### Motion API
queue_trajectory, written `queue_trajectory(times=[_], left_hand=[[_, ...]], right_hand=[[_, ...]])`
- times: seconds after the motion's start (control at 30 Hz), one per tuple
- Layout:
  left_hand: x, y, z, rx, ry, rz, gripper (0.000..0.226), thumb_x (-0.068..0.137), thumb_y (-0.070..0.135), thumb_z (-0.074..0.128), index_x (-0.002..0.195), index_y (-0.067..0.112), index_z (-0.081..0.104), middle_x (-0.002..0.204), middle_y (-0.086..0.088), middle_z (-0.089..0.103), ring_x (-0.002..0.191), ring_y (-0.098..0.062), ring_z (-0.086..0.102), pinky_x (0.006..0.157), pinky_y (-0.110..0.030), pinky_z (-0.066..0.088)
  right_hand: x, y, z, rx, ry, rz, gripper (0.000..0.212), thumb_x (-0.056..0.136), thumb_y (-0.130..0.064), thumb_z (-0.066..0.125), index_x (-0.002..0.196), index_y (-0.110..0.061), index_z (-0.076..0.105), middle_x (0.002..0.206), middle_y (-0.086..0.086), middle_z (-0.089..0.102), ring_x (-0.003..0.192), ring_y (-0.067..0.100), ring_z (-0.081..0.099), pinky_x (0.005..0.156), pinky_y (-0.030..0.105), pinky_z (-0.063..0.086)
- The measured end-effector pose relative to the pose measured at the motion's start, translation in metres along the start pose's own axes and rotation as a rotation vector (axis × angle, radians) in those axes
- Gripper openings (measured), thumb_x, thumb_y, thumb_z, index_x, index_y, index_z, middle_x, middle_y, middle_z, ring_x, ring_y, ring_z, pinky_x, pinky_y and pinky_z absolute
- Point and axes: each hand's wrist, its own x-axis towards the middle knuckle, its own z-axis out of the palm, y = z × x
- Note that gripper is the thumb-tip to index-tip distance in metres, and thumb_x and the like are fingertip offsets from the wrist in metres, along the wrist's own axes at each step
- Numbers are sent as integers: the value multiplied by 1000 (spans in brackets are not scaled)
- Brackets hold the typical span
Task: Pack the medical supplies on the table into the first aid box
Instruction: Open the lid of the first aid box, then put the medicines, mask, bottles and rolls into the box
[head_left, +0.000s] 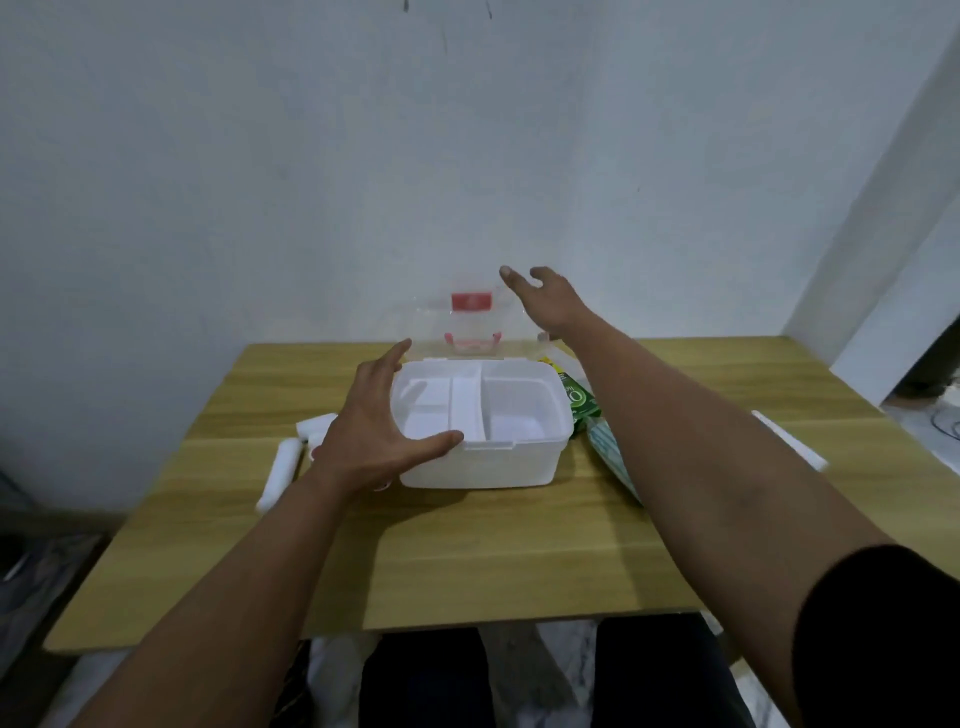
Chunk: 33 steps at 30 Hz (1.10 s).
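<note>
The white first aid box (483, 470) stands open in the middle of the wooden table (493, 561), with a white divided tray inside. Its clear lid (472, 325) with a red latch is raised against the wall. My left hand (382, 426) lies spread on the box's left side, thumb on the front rim. My right hand (545, 296) is stretched out at the lid's upper right edge, fingers loose. White rolls (280, 470) lie left of the box. A green packet (579, 402) and a pale packet (613, 457) lie to its right, partly hidden by my right arm.
A white stick-like item (789, 439) lies near the table's right edge. The white wall stands just behind the table. My legs show below the front edge.
</note>
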Motion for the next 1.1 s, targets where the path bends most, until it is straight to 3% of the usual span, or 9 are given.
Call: queue_trajectory(times=[0.1,0.2,0.3,0.47,0.7,0.8,0.93,1.03,1.1], left_hand=[[1,2,3,30,-25,1,129,54,89,75,159,53,9,164,19,22,145,-1,27,109,-35,36],[4,3,7,29,-50,-32,130,54,88,76,158,54,7,167,20,20,141,3,25,109,-31,33],[5,3,9,-13,-53,-46,127,57,79,81,157,56,7,167,19,22,143,-1,27,107,-29,32],[12,1,4,-28,-87,-67,133,55,73,86,157,55,3,169,18,15,151,-11,23,110,-32,31],[19,6,-5,-34,-159,-127,137,48,71,90,154,59,6,166,8,24,147,-21,33,102,-35,39],[25,9,-9,-25,-215,-131,137,50,67,93,155,57,6,167,5,24,149,-25,32,106,-38,40],[30,16,-7,-15,-249,-132,136,53,63,94,155,58,5,167,5,26,149,-25,32,103,-36,38],[32,22,-1,-16,-260,-116,139,51,68,92,157,57,3,169,8,23,152,-23,28,105,-35,36],[31,24,3,-29,-254,-105,141,50,68,92,157,58,0,170,9,20,153,-21,26,107,-35,35]], right_hand=[[-4,16,-9,-125,-17,-19,61,98,-38,65,149,-11,48,150,10,50,133,30,53,99,43,53],[-10,21,-26,-442,-103,22,31,87,-22,76,112,-4,72,109,12,75,95,28,74,84,37,59],[-28,20,-40,-690,-308,184,45,73,-37,88,97,-4,71,88,9,77,77,27,77,84,47,62],[-57,38,-36,-899,-346,206,53,65,-54,87,85,-15,58,93,4,72,85,26,75,88,47,59],[-69,31,-49,-885,-257,265,54,52,-32,88,92,-14,57,99,6,67,89,31,68,83,43,58],[-66,16,-78,-952,-232,242,51,63,-29,91,96,-9,59,107,10,66,94,33,67,75,38,58],[-58,-4,-115,-903,-171,177,48,67,-27,92,100,-5,65,107,13,69,95,33,70,85,47,61],[-58,-19,-127,-790,-233,107,60,69,-24,92,123,-13,68,99,9,74,85,25,75,74,37,62],[-61,-29,-123,-767,-321,78,61,67,-22,93,123,-21,70,88,4,77,78,21,78,64,30,59]])
